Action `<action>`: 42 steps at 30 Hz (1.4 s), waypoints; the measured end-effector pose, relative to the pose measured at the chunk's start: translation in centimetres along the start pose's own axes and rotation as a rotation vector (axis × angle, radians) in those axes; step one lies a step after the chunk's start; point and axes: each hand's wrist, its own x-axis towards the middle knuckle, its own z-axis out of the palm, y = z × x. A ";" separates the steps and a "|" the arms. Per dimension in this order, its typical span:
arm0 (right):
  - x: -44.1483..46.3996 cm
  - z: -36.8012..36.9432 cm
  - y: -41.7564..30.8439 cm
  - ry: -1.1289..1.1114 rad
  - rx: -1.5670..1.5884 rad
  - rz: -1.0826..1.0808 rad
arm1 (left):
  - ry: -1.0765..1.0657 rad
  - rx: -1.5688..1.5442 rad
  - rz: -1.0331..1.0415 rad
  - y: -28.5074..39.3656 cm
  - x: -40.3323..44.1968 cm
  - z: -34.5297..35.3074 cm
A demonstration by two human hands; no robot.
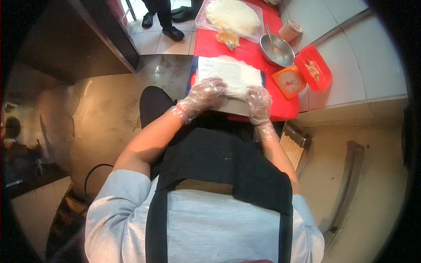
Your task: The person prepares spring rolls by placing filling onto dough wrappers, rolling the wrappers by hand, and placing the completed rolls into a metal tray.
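A flat white slab of dough (230, 73) lies on a board with blue edges (193, 65), on the red work surface (281, 103). My left hand (209, 93), in a clear plastic glove, rests on the slab's near left part with its fingers closed together. At the near right corner my right hand (259, 101), gloved too, has its fingers bent over the slab's edge. What lies under the fingertips of both hands is hidden.
Behind the board are a plastic tub of dough (232, 18) and a crumpled bag (228, 37). To the right stand a metal bowl (277, 51), orange scale (289, 82), red container (316, 72) and cup (290, 30). A tray of sticks (291, 149) sits lower right. Another person's legs (163, 15) show.
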 end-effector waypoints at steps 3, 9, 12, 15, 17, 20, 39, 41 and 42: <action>2.3 0.2 1.8 -0.096 -0.208 0.029 | -0.105 -0.057 -0.190 -1.1 2.9 0.5; 5.6 1.0 4.5 -0.194 -0.438 0.054 | -0.074 0.066 -0.235 -3.8 6.4 -1.0; 6.1 0.0 1.9 -0.201 -0.187 0.014 | -0.051 0.166 -0.011 -3.4 6.9 -0.2; 6.6 -0.8 -2.6 -0.454 0.014 0.192 | -0.332 -0.108 0.014 -1.4 6.6 -0.3; 7.7 -2.2 -5.8 -0.614 0.048 0.336 | -0.279 -0.283 -0.038 -0.7 4.8 -0.3; 7.0 -1.8 -5.4 -0.596 -0.004 0.303 | -0.236 -0.300 -0.020 -0.9 4.3 0.7; 1.5 -1.3 3.4 -0.434 0.207 0.177 | -0.122 -0.475 -0.024 -5.0 0.3 -0.7; 0.9 -1.3 3.4 -0.356 0.142 0.078 | -0.137 -0.328 0.032 -4.5 0.6 -1.6; 1.2 -1.3 3.6 -0.422 0.040 0.047 | -0.143 -0.253 0.062 -4.1 0.9 -2.1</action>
